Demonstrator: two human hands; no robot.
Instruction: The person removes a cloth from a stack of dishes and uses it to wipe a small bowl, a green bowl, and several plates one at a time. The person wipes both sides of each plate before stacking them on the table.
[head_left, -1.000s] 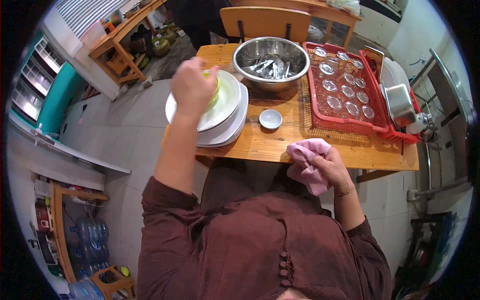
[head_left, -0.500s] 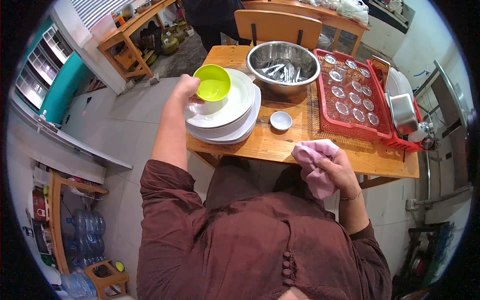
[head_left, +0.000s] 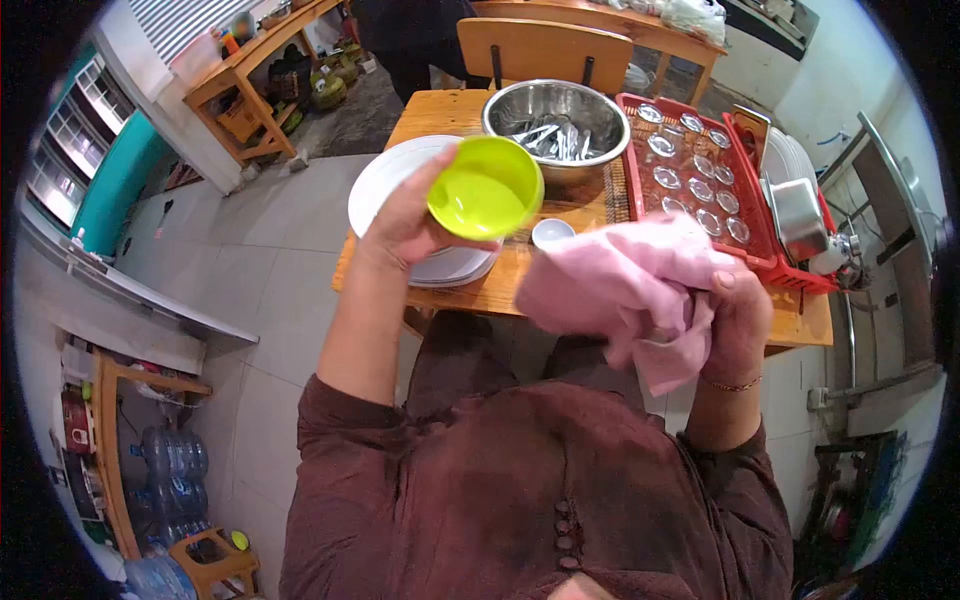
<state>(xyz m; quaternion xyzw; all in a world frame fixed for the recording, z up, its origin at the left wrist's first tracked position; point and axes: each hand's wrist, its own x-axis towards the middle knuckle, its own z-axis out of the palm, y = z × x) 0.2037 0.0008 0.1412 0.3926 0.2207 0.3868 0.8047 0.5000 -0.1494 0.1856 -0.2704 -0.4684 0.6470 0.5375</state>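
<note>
My left hand [head_left: 408, 220] grips a lime-green bowl [head_left: 486, 188] by its left side, holding it in the air with the inside facing me. Behind and below it, a stack of white plates [head_left: 385, 180] stands on the wooden table [head_left: 430, 108]. On the right, my right hand [head_left: 738, 318] is closed on a pink cloth [head_left: 625, 285], which hangs loosely and is partly blurred. Between bowl and cloth a small white dish [head_left: 552, 233] shows on the table. A steel basin [head_left: 500, 112] with spoons and other cutlery sits farther back.
A red tray [head_left: 645, 215] of upturned glasses stands at the table's right, beside a red basket [head_left: 805, 277] with plates and a steel container [head_left: 797, 220]. A wooden chair [head_left: 545, 50] is behind the table. A person in dark clothes [head_left: 412, 40] stands beyond its far left.
The green bowl in my left hand has moved right and nearer, away from the plate stack. My right hand has lifted the cloth, which now spreads left towards the bowl.
</note>
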